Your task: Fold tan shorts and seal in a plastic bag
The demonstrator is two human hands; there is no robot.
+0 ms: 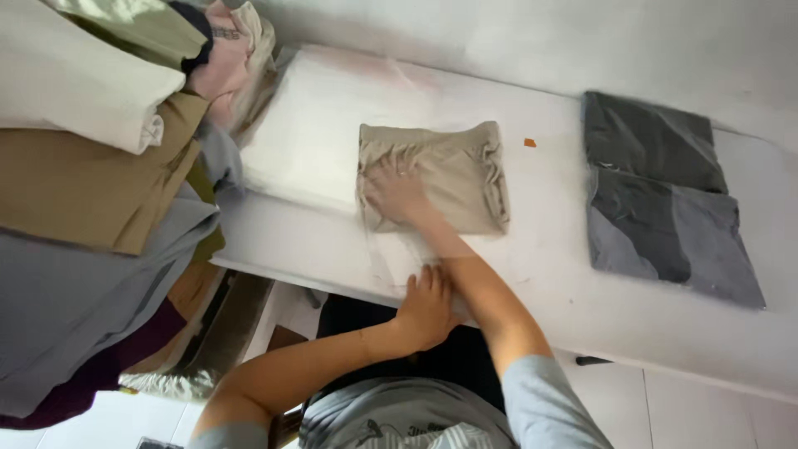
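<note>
Head camera, looking down on a white worktop (582, 274). A folded beige garment (453, 170) lies near the middle of it, gathered edge toward the right. The right hand (397, 193) presses flat on the garment's left part, fingers (378, 176) spread open and gripping nothing. The left hand (428, 303) rests at the near edge of the worktop, just beside the right forearm, fingers loosely curled on the surface; it seems to touch a thin pale sheet there, though that is hard to tell.

To press the fold well, the palm should probably stay flat and sweep outward toward the bunched right edge, so that creases go out rather than in.

Around it: a folded dark grey garment (661, 195) lies on the right, well apart. A small orange scrap (529, 142) sits between the two garments. At the far left, a heap of clothes (91, 166) in cream, tan, grey and purple hangs near the worktop's end. Nothing blocks the hands.
</note>
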